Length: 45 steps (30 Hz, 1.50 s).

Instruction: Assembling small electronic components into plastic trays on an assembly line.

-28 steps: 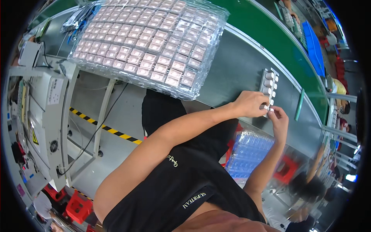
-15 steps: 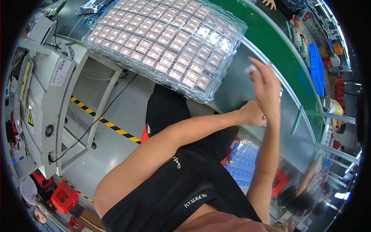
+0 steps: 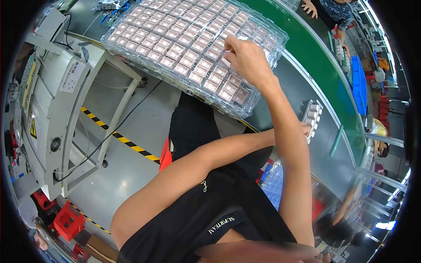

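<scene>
My right hand [image 3: 250, 60] is over the clear plastic tray [image 3: 258, 103], thumb and fingers pinched together at its right part. Something small and whitish shows at the fingertips, too covered to make out. Rows of small pale pink, square-faced parts [image 3: 197, 77] fill the tray's pockets. My left arm runs beneath the right forearm, which hides most of that hand. The fingers of my left hand [image 3: 305, 128] are closed on the near edge of a white strip-shaped holder [image 3: 308, 139]. Several short white cylinders [image 3: 312, 115] stand in a row along it.
A green conveyor belt [image 3: 302, 48] with a metal rail runs past the bench. A green bar [image 3: 337, 141] lies near the rail. Blue bins [image 3: 358, 85] stand beyond the belt, near a co-worker's hand [image 3: 310, 8]. On the left is a grey-white machine [image 3: 66, 83].
My right hand has moved left and away from me, from above the left hand to the tray, carrying a small white piece when it set out. The white holder has come into view.
</scene>
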{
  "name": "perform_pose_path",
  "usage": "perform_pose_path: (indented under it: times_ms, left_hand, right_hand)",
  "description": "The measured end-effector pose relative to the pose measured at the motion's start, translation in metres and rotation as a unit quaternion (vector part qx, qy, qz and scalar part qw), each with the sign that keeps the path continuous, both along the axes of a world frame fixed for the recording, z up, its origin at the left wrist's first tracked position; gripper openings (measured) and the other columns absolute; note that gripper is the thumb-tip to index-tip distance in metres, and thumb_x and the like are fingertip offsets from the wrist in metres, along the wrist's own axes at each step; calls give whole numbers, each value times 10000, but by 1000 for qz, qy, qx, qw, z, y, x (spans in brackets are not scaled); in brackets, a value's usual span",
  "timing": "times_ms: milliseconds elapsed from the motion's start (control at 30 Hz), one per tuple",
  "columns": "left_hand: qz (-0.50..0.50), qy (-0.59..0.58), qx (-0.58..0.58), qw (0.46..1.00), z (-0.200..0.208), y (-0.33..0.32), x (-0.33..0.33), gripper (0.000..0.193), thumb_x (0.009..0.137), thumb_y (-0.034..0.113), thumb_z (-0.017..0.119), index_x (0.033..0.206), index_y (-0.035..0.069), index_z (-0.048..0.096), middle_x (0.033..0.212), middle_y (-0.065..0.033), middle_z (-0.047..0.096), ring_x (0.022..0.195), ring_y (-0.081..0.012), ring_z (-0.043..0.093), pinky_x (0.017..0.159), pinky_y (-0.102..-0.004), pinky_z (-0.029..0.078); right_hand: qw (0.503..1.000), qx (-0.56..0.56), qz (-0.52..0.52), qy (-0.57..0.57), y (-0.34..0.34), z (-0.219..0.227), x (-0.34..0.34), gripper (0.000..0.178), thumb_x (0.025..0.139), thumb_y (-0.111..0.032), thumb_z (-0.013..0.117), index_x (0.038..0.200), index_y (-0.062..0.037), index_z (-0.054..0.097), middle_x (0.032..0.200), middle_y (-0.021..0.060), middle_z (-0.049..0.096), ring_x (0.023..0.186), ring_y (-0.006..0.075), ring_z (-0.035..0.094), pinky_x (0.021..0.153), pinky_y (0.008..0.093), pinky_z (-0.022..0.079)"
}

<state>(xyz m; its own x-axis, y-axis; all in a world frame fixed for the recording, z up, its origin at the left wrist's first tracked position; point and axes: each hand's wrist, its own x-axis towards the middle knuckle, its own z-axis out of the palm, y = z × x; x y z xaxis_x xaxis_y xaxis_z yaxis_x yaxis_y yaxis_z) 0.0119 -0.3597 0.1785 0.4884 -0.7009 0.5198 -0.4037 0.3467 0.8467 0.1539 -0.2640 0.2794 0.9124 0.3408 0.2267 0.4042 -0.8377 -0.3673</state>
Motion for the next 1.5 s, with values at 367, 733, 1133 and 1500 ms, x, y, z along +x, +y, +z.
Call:
perform_pose_path:
  times_ms: [367,733,1133,1500]
  left_hand:
    - [11,-7,81,997,19,-5,4,215,785,233,669,966,117,652,943,-102,651,866,-319,645,731,-412,519]
    - [6,0,101,995,16,-15,-1,148,847,149,660,963,87,728,848,-70,641,662,-194,610,631,-305,484]
    - [18,3,110,994,10,-18,1,158,817,190,656,916,67,655,841,-130,635,733,-301,623,667,-393,498]
    - [90,-59,155,982,30,4,3,136,816,143,651,910,46,668,891,-140,666,795,-331,654,711,-410,526]
  right_hand:
    - [998,55,16,20,-13,-24,4,145,826,-128,583,929,-27,605,823,208,659,810,395,648,735,481,507]
    - [987,138,-54,-69,2,-48,-21,85,791,-95,556,815,-32,607,800,173,644,818,362,654,761,481,510]
    - [922,181,-129,-318,-98,13,-108,263,710,-45,697,969,-85,720,831,93,701,783,325,650,766,418,507]
    - [828,352,-435,46,-261,-61,-254,284,915,-219,641,1032,37,677,831,33,672,741,80,557,665,254,466]
